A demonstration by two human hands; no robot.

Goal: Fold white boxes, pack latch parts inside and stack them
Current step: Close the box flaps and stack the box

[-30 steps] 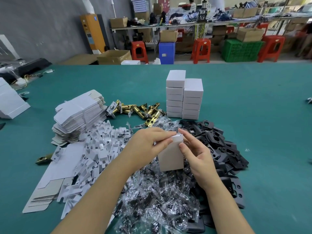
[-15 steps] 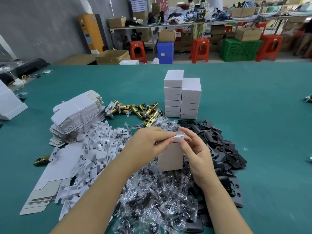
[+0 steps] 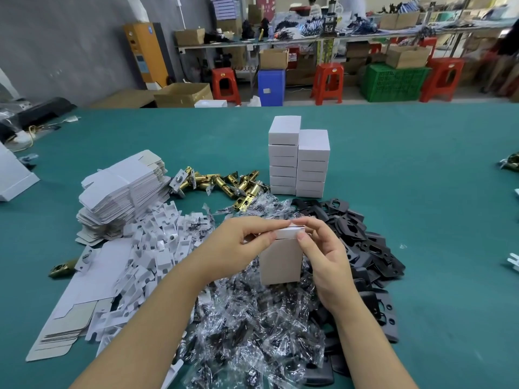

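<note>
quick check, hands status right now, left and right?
Left hand: closed, pinching the top flap of the upright white cardboard box.
Right hand: closed on the same box, fingertips at its top flap.

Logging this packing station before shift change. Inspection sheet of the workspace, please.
Surface: teal table, covered in part piles.
Job's things: white box held upright over the piles; two stacks of closed boxes side by side; flat box blanks; brass latches; black plates; bagged screws; white inserts.
Clutter: stray brass latch left of the blanks.
Hands: left hand and right hand pinch the box's top flap.
Cables: yellow cable, far left edge.
Surroundings: red stools, green crate, cartons, cluttered bench.
</note>
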